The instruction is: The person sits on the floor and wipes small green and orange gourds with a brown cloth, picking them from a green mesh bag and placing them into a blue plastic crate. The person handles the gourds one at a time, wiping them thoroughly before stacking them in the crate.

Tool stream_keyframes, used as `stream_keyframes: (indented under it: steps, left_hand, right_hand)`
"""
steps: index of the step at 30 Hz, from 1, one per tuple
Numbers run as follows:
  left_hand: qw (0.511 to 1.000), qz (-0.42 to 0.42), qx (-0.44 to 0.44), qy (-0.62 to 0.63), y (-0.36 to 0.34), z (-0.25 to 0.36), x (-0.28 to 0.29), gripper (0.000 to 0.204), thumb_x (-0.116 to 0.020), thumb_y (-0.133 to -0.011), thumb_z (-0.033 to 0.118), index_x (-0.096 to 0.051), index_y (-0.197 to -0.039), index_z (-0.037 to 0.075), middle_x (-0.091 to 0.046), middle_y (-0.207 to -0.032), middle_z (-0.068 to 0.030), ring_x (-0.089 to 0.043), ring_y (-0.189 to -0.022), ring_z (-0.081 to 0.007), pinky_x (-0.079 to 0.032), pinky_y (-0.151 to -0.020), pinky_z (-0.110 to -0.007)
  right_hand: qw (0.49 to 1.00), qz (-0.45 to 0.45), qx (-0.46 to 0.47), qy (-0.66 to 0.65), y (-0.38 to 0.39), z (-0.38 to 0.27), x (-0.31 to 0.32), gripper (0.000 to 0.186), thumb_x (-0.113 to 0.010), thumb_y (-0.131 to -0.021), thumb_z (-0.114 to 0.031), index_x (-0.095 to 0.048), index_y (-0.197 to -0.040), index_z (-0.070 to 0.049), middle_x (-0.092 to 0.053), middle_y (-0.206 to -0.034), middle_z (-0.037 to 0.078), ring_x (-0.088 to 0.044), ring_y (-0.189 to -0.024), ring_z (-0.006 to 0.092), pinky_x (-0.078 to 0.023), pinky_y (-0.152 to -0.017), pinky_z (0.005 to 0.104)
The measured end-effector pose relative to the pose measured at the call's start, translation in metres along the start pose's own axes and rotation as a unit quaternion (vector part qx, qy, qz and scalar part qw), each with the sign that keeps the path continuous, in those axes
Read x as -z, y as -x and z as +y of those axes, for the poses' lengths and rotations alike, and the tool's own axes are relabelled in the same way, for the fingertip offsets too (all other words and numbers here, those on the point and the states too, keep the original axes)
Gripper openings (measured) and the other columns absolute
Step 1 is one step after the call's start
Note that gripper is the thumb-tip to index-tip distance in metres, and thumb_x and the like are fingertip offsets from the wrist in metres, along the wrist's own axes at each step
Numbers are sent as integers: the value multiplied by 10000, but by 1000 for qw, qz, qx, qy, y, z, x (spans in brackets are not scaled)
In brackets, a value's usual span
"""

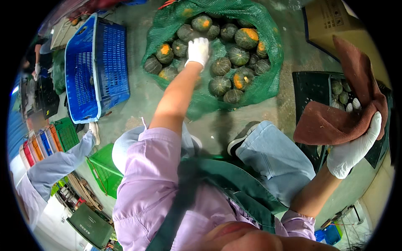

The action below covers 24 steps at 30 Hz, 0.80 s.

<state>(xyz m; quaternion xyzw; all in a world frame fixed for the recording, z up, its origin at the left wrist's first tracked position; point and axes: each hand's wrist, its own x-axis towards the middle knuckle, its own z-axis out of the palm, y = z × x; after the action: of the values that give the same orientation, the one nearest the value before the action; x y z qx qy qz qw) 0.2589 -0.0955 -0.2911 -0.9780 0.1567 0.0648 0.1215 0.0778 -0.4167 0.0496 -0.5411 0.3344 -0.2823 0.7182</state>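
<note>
A green mesh bag lies spread on the floor, its mouth wide around many small dark-green pumpkins, some with orange patches. My left hand, in a white glove, reaches into the left part of the pile. Its fingers are bent down and closed on a pumpkin that the hand mostly covers. At the right, my white-gloved right hand grips a brown cloth. The cloth hangs in folds over a dark crate, which holds a few green pumpkins and small white things.
A blue basket stands left of the bag. A cardboard box is at the far right. Near my left side sits a bright green crate; coloured crates line up beyond it. Another person's leg extends in from the left.
</note>
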Motion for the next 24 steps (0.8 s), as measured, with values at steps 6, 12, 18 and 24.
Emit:
stream_keyframes:
  steps: [6,12,18,24]
  left_hand:
    - [968,-129,114,180,12,-4,-5,765,-804,-708,448,-469,-1300,101,-539,-1233,-191,-582,-1140,-352,-527,-889,-475]
    - [809,-102,235,530,75,-22,-39,841,-824,-733,326,-391,-1397,46,-584,-1250,-245,-625,-1098,-365,-512,-959,-471]
    - [105,-112,237,959,126,8,45,540,-728,-842,227,-519,-1313,67,-582,-1308,-152,-579,-1189,-333,-482,-1027,-521]
    - [65,-89,112,988,160,31,157,626,-714,-838,307,-472,-1370,82,-532,-1373,-155,-523,-1259,-339,-449,-1057,-549]
  right_hand:
    - [998,-62,9,24,2,5,-7,377,-555,-975,-312,-594,-1192,-6,-689,-981,149,-659,-876,219,-538,-858,337]
    - [979,-117,114,119,17,16,-22,368,-633,-943,-219,-592,-1232,6,-668,-1070,104,-663,-927,178,-533,-837,288]
    - [937,-209,193,205,18,43,-19,420,-707,-888,-222,-582,-1212,13,-640,-1156,121,-596,-1074,179,-455,-963,309]
    - [929,-268,173,187,55,69,-25,472,-736,-858,-288,-570,-1218,-32,-653,-1113,111,-610,-1044,198,-469,-934,319]
